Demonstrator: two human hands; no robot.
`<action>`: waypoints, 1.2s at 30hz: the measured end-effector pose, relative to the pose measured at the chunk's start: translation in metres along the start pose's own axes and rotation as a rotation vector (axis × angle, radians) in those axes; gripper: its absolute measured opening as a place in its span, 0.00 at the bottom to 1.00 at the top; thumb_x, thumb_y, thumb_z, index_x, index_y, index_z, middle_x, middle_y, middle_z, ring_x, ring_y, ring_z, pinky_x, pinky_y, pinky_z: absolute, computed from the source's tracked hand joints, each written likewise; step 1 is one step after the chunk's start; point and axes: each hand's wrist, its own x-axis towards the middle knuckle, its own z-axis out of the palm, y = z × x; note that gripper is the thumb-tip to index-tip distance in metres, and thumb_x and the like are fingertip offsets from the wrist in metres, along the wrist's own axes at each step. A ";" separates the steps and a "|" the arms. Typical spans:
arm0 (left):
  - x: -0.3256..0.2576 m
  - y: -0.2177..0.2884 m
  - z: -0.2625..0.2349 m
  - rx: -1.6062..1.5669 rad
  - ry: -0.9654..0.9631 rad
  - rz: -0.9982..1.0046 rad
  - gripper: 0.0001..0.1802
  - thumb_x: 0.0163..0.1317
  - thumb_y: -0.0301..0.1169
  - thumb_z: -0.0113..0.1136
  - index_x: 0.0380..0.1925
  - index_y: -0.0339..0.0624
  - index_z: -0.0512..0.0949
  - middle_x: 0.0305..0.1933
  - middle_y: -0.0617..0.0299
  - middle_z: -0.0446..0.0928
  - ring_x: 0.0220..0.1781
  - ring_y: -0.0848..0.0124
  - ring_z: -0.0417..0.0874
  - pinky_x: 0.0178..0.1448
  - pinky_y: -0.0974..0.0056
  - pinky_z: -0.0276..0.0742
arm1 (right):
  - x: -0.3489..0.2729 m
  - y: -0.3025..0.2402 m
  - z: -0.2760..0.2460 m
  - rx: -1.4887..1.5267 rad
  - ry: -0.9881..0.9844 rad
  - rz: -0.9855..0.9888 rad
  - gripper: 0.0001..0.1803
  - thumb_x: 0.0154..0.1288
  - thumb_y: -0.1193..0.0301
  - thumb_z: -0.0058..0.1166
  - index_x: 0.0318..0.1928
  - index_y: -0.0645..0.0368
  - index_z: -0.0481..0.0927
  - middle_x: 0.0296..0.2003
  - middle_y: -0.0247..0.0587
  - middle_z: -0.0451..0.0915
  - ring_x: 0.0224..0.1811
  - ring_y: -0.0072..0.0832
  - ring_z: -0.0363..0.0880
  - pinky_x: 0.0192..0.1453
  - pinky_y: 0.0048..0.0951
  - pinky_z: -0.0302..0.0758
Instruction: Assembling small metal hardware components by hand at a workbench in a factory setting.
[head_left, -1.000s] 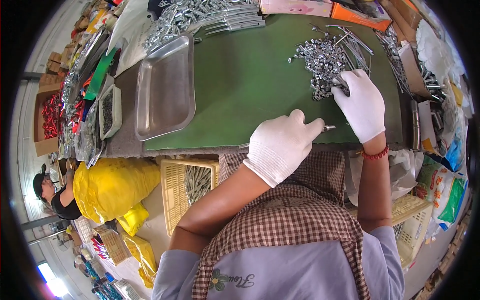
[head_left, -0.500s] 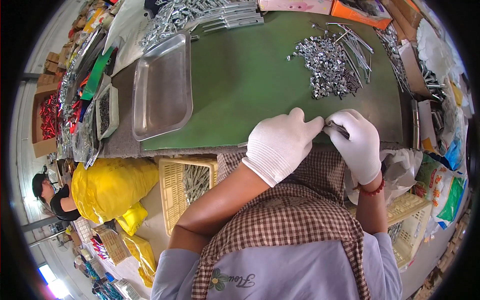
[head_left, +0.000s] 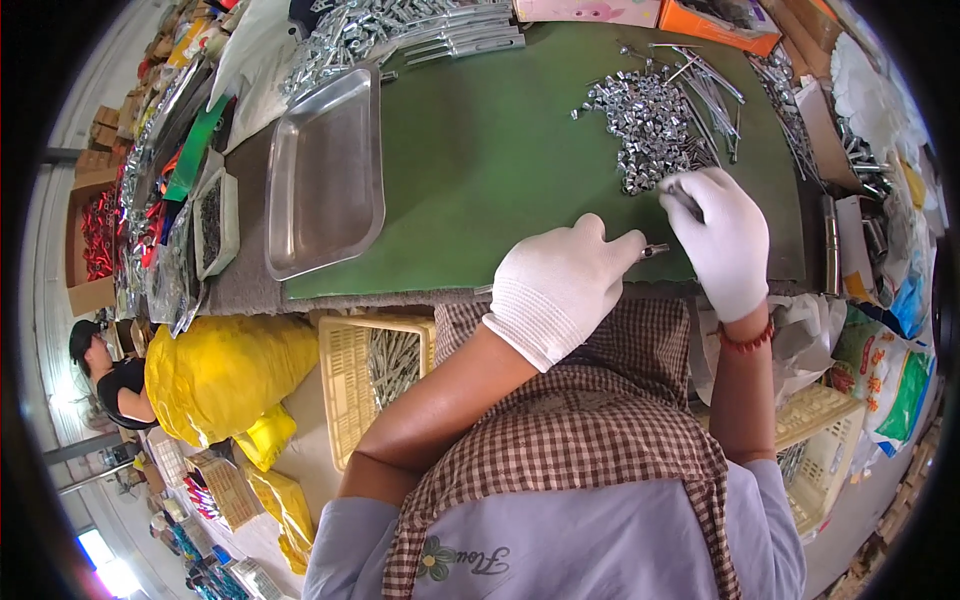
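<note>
Right hand [head_left: 722,238] has moved back beside the metal parts [head_left: 645,125].

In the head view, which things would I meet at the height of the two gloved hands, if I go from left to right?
Box of red parts → small white tray → large metal tray → left hand → right hand → metal tube.

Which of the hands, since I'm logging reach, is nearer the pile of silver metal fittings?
Right. The right hand is at the near edge of the pile; the left hand is farther away, below and left.
</note>
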 end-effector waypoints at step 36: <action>-0.002 -0.002 0.003 0.120 -0.060 0.062 0.19 0.64 0.34 0.60 0.55 0.55 0.79 0.31 0.56 0.73 0.26 0.59 0.81 0.28 0.57 0.77 | -0.019 -0.016 -0.016 -0.075 -0.281 -0.040 0.09 0.55 0.74 0.64 0.29 0.60 0.75 0.28 0.44 0.77 0.29 0.43 0.78 0.33 0.38 0.74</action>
